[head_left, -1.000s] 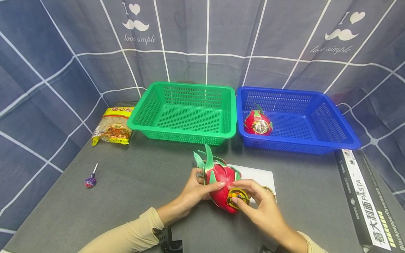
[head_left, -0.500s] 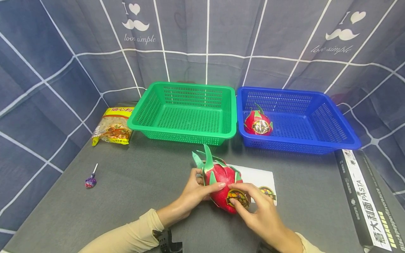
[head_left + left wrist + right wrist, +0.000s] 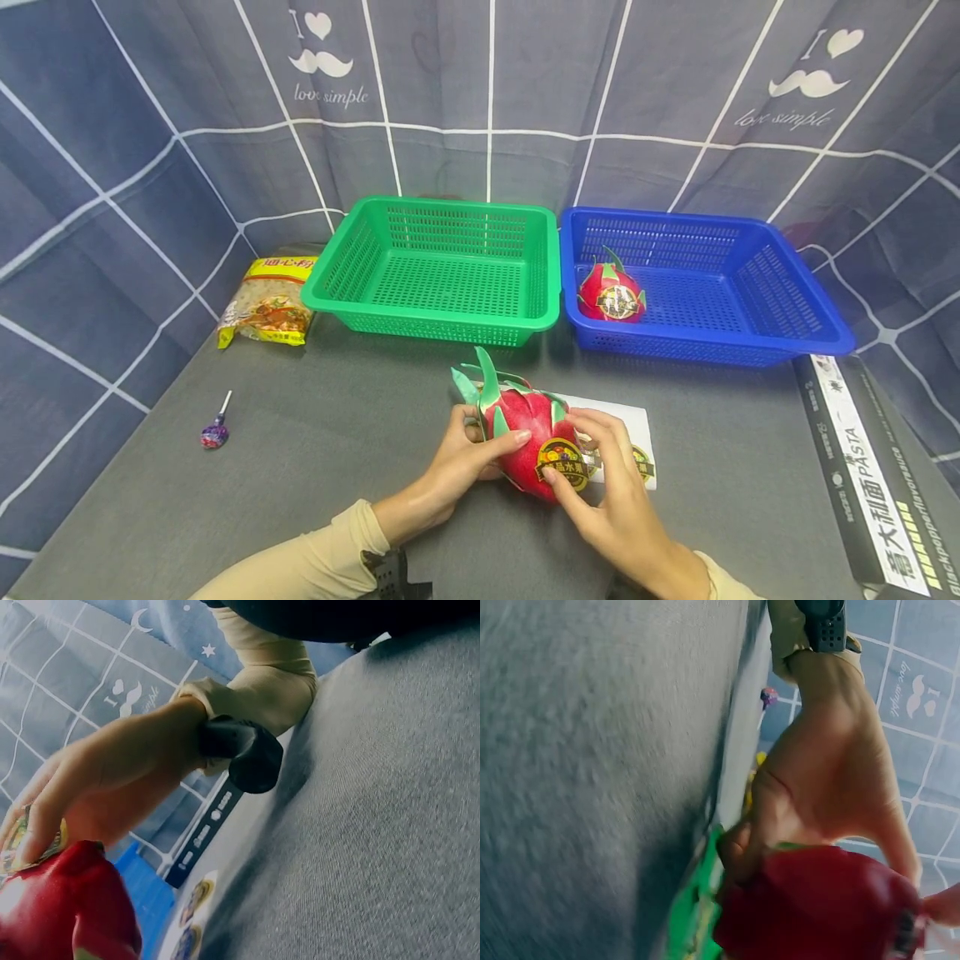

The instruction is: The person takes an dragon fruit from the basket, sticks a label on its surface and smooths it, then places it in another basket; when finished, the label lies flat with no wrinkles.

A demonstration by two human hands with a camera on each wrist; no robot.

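A red dragon fruit (image 3: 525, 417) with green leaf tips is held just above the grey table, its leafy end towards the upper left. My left hand (image 3: 450, 471) grips that end, thumb across the front and fingers behind. A round black-and-gold sticker (image 3: 566, 463) lies on the fruit's front. My right hand (image 3: 622, 504) holds the fruit's right side, thumb at the sticker's left edge and fingers at the far side. In the left wrist view, the right fingers bend down over the red skin (image 3: 82, 907). Behind the fruit lies a white sheet (image 3: 630, 419) with more round stickers, partly covered.
A green basket (image 3: 431, 323) and a blue basket (image 3: 697, 343) stand side by side at the back. Another stickered dragon fruit (image 3: 609, 287) sits in the blue one. A yellow food bag (image 3: 270, 300), a lollipop (image 3: 214, 434) and a long pasta box (image 3: 862, 475) lie around the sides.
The right fingers have slid off the sticker towards the fruit's right side, so the sticker shows fully and lies flat against the skin. The left hand keeps its hold, nearly still.
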